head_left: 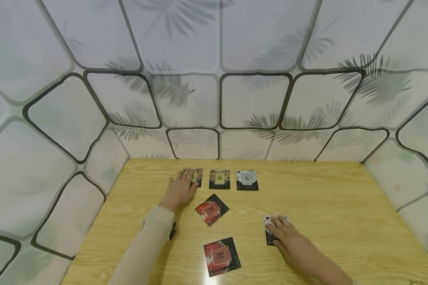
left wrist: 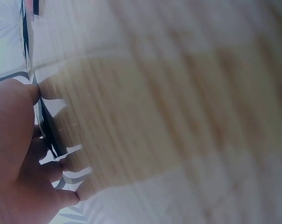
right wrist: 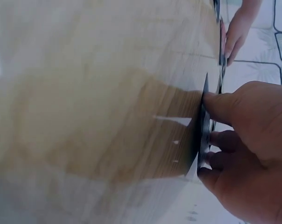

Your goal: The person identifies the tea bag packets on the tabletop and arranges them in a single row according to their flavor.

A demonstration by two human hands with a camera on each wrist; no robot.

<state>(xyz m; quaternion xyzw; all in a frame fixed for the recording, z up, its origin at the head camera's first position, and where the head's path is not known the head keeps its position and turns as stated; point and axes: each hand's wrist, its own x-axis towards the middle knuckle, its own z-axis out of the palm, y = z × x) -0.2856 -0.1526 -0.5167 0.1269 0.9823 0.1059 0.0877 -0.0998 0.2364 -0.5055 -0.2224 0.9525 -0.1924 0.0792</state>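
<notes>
My left hand (head_left: 180,190) rests palm down on a flat square packet (head_left: 198,177) with a dark lower part, at the left end of a back row. Its fingers lie spread and fairly straight, covering the packet's left side. In the left wrist view, thumb and fingertips touch the dark packet (left wrist: 51,133) near the table surface. Nearer the front right, my right hand (head_left: 289,239) lies over a white-and-black packet (head_left: 269,237), fingers extended across its top. In the right wrist view, thumb and fingertips press on this packet (right wrist: 204,135) from above.
Beside the left hand's packet stand a yellow-labelled packet (head_left: 219,179) and a white-and-black one (head_left: 247,180). Two red-and-black packets, one tilted (head_left: 212,209) and one nearer (head_left: 222,257), lie between the arms. A patterned fabric wall (head_left: 255,101) encloses the wooden table (head_left: 324,198).
</notes>
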